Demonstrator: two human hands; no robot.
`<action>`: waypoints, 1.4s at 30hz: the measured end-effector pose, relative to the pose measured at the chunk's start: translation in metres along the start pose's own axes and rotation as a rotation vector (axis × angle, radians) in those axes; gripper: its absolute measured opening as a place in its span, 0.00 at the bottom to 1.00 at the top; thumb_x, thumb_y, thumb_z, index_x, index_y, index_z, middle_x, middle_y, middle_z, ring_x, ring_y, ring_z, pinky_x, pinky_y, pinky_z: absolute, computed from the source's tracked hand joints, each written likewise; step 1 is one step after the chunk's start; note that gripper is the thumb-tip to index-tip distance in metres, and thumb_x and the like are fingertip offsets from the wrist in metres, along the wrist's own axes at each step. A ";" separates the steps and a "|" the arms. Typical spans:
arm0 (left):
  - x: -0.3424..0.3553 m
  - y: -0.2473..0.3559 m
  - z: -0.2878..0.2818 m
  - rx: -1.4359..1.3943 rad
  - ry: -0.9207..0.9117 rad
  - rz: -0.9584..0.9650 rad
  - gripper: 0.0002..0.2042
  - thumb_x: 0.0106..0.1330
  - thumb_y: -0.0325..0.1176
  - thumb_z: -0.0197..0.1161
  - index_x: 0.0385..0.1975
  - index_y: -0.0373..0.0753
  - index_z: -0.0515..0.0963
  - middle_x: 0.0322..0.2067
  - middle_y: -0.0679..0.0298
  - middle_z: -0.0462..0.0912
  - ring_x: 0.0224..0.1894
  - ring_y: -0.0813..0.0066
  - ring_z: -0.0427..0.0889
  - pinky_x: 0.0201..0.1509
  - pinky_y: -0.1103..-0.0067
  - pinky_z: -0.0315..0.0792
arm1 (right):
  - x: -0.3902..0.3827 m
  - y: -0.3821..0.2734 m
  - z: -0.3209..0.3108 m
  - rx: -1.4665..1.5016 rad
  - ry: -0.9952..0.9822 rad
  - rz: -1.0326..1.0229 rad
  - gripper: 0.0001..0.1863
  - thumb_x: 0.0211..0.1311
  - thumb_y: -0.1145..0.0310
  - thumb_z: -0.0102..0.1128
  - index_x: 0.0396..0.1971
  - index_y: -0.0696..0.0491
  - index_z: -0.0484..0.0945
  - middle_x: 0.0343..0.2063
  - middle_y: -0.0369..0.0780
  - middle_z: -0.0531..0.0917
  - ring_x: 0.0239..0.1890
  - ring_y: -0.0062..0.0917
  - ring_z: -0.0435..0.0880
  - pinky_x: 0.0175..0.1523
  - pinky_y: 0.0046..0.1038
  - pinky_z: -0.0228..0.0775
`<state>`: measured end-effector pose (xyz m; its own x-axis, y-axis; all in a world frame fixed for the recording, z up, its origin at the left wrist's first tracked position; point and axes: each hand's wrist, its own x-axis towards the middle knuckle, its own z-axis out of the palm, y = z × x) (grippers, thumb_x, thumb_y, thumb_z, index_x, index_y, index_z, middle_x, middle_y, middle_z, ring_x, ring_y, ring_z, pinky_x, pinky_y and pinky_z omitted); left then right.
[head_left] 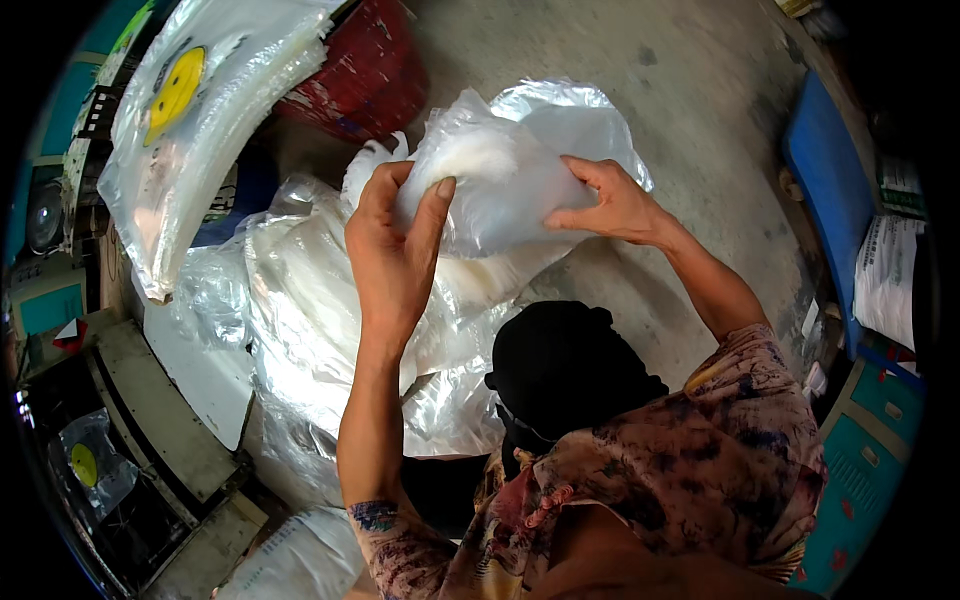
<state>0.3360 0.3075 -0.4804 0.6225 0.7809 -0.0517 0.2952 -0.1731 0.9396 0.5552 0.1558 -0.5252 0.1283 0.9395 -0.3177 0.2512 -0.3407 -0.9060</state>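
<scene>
A soft bundle of translucent plastic bags or film [495,200] is held up between my two hands. My left hand [395,235] grips its left side, with the thumb lying on the front and most of the fingers hidden behind it. At the right side, my right hand [612,203] pinches the film between thumb and fingers. Shiny clear plastic film [585,125] shows behind the bundle. Below and to the left spreads a large crumpled heap of whitish plastic [310,260].
A hanging stack of clear bags [235,75] with a yellow round print is at upper left, beside a worn red bin [370,75]. A machine [150,400] stands at lower left. A blue board [825,185] and teal cabinet [865,465] line the right. A black cap [560,365] is below my hands.
</scene>
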 end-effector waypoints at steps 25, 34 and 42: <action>-0.083 0.053 -0.103 0.837 0.506 1.093 0.16 0.53 0.29 0.73 0.40 0.40 0.75 0.55 0.47 0.72 0.52 0.55 0.77 0.44 0.72 0.80 | 0.045 -0.152 0.024 -0.623 0.330 -1.255 0.17 0.43 0.80 0.68 0.37 0.55 0.77 0.30 0.40 0.87 0.21 0.25 0.77 0.25 0.24 0.65; -0.056 0.048 -0.143 0.442 0.312 0.708 0.58 0.42 0.56 0.79 0.71 0.38 0.53 0.69 0.45 0.58 0.71 0.51 0.60 0.70 0.58 0.57 | 0.053 -0.150 0.031 -0.713 0.402 -1.413 0.16 0.45 0.75 0.67 0.36 0.53 0.74 0.38 0.43 0.88 0.21 0.27 0.76 0.25 0.25 0.63; -0.061 0.063 -0.150 0.221 0.086 0.231 0.26 0.40 0.30 0.76 0.44 0.37 0.78 0.43 0.60 0.79 0.47 0.65 0.77 0.55 0.71 0.69 | 0.055 -0.144 0.038 -0.646 0.396 -1.357 0.19 0.42 0.81 0.65 0.37 0.53 0.73 0.38 0.41 0.88 0.21 0.26 0.76 0.24 0.25 0.62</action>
<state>0.2084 0.3391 -0.3670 0.6304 0.7521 0.1924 0.3093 -0.4706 0.8263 0.4902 0.2582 -0.4231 -0.3198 0.5117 0.7974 0.7272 0.6720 -0.1396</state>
